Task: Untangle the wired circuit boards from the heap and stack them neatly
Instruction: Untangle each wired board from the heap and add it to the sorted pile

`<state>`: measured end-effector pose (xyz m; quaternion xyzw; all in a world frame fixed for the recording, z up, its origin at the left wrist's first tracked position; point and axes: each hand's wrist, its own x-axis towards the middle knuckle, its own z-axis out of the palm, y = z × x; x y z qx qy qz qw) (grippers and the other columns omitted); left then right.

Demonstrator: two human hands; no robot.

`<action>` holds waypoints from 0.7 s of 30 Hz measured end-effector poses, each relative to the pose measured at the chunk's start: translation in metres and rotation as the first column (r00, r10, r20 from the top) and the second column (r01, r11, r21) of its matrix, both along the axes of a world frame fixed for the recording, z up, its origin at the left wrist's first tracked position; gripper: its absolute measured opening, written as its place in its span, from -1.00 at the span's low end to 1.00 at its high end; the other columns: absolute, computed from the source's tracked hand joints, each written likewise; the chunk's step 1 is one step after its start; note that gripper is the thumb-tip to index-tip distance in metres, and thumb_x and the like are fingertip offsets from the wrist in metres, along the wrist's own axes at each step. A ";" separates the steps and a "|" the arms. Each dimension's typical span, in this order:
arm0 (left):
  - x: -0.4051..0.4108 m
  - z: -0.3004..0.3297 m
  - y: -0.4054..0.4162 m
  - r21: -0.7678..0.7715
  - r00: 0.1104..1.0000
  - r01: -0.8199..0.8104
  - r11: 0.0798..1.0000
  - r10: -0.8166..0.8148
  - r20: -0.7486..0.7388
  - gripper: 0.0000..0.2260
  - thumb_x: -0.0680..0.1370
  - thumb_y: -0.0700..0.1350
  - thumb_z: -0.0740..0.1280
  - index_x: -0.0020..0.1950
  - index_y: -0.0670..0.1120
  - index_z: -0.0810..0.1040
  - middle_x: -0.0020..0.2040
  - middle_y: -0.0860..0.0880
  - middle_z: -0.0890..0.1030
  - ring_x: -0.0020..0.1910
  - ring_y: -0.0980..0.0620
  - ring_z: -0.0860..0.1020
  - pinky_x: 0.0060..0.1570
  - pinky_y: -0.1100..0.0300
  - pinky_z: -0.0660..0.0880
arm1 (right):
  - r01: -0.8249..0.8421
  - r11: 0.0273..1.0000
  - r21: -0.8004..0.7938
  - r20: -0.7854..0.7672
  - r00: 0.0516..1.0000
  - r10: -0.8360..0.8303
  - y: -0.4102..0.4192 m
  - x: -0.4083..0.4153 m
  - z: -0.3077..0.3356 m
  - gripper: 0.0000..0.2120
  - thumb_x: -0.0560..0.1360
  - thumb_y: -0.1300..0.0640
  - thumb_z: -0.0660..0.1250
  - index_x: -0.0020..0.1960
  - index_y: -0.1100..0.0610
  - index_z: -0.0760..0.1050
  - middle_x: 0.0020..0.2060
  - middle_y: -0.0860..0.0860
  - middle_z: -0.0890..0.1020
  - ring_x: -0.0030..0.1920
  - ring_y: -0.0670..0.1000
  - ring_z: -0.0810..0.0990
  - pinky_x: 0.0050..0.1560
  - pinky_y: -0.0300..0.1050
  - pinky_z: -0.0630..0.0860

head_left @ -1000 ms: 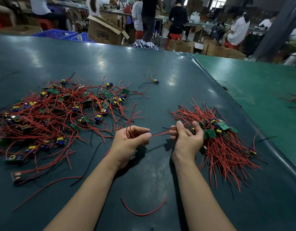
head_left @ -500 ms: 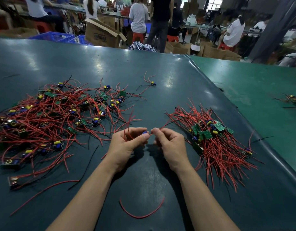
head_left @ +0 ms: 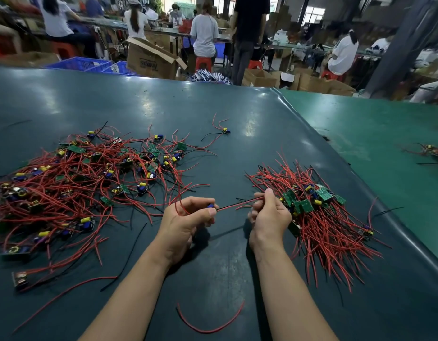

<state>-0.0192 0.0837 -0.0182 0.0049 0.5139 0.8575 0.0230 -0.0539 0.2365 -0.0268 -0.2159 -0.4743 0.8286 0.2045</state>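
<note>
Head view: board wires (head_left: 240,205) stretched between both hands' fingers (head_left: 269,196).

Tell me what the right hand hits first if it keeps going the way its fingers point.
Probably the neat pile: the right hand points up and right at its near edge; depth unclear.

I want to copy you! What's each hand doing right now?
Left hand: fingers curled round a small wired board.
Right hand: fingers pinching that board's wires.
</note>
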 end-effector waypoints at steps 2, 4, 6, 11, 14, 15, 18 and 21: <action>0.000 0.000 -0.001 0.009 1.000 0.005 1.000 -0.005 0.004 -0.82 0.26 -0.32 0.42 -0.15 -0.23 0.64 -0.26 -0.14 0.67 -0.40 0.03 0.54 -0.32 0.28 0.50 | -0.025 1.000 0.003 0.066 0.998 0.025 -0.001 -0.007 0.003 -0.66 0.61 0.17 0.23 -0.34 0.17 0.41 -0.66 -0.08 0.30 -0.66 -0.10 0.23 -0.58 -0.34 0.15; -0.001 0.000 -0.001 0.005 1.000 0.012 1.000 -0.012 0.001 -0.80 0.26 -0.32 0.43 -0.14 -0.24 0.64 -0.25 -0.15 0.67 -0.39 0.02 0.55 -0.32 0.28 0.50 | -0.087 0.996 0.002 0.108 0.990 0.086 0.002 -0.010 0.005 -0.67 0.60 0.17 0.22 -0.34 0.15 0.36 -0.67 -0.09 0.25 -0.67 -0.10 0.21 -0.58 -0.36 0.12; 0.000 0.000 -0.001 -0.016 1.000 0.022 1.000 -0.022 -0.011 -0.80 0.26 -0.32 0.43 -0.12 -0.24 0.64 -0.24 -0.15 0.68 -0.39 0.02 0.55 -0.33 0.28 0.50 | -0.128 0.992 0.010 0.114 0.985 0.126 0.008 -0.009 0.005 -0.66 0.62 0.15 0.22 -0.32 0.17 0.41 -0.65 -0.07 0.29 -0.66 -0.10 0.25 -0.59 -0.36 0.15; -0.002 -0.001 -0.006 0.212 0.988 -0.150 0.966 0.138 0.067 -0.83 0.36 -0.36 0.34 -0.10 -0.20 0.62 -0.30 -0.07 0.64 -0.45 0.09 0.48 -0.39 0.32 0.46 | -0.033 0.970 -0.239 0.047 0.998 0.046 0.022 -0.006 0.009 -0.69 0.66 0.14 0.20 -0.24 0.21 0.45 -0.58 -0.04 0.40 -0.61 -0.11 0.38 -0.59 -0.33 0.28; -0.004 -0.003 -0.008 0.280 0.963 -0.269 0.922 0.258 0.076 -0.82 0.41 -0.36 0.36 -0.06 -0.14 0.53 -0.27 -0.04 0.66 -0.41 0.11 0.55 -0.33 0.31 0.53 | -0.099 0.995 -0.003 -0.032 0.995 0.099 0.018 0.009 0.003 -0.68 0.65 0.11 0.21 -0.25 0.20 0.46 -0.56 -0.03 0.42 -0.58 -0.07 0.42 -0.57 -0.28 0.32; -0.004 -0.003 -0.006 0.268 0.955 -0.294 0.917 0.290 0.056 -0.81 0.37 -0.34 0.39 -0.08 -0.14 0.53 -0.24 -0.06 0.68 -0.38 0.10 0.58 -0.30 0.31 0.54 | -0.124 0.977 0.172 -0.036 0.991 0.132 0.015 0.016 -0.001 -0.67 0.65 0.10 0.21 -0.25 0.19 0.47 -0.56 -0.03 0.43 -0.57 -0.07 0.42 -0.57 -0.25 0.34; -0.002 -0.005 -0.001 0.103 0.924 -0.376 0.921 0.381 -0.029 -0.77 0.31 -0.28 0.48 -0.06 -0.13 0.62 -0.17 -0.04 0.70 -0.25 0.10 0.60 -0.17 0.30 0.56 | -0.086 0.743 0.663 -0.036 0.989 0.145 0.004 0.027 -0.008 -0.75 0.63 0.10 0.25 -0.20 0.13 0.54 -0.52 -0.08 0.48 -0.48 -0.08 0.48 -0.43 -0.12 0.46; 0.001 -0.009 0.002 -0.194 0.852 -0.506 0.841 0.452 -0.263 -0.74 0.37 -0.24 0.50 0.01 0.01 0.66 -0.17 0.11 0.68 -0.24 0.22 0.56 -0.11 0.39 0.50 | -0.023 0.542 0.840 -0.133 0.960 0.247 -0.003 0.034 -0.005 -0.88 0.59 0.11 0.32 -0.07 0.10 0.61 -0.40 -0.19 0.54 -0.37 -0.19 0.51 -0.25 -0.23 0.47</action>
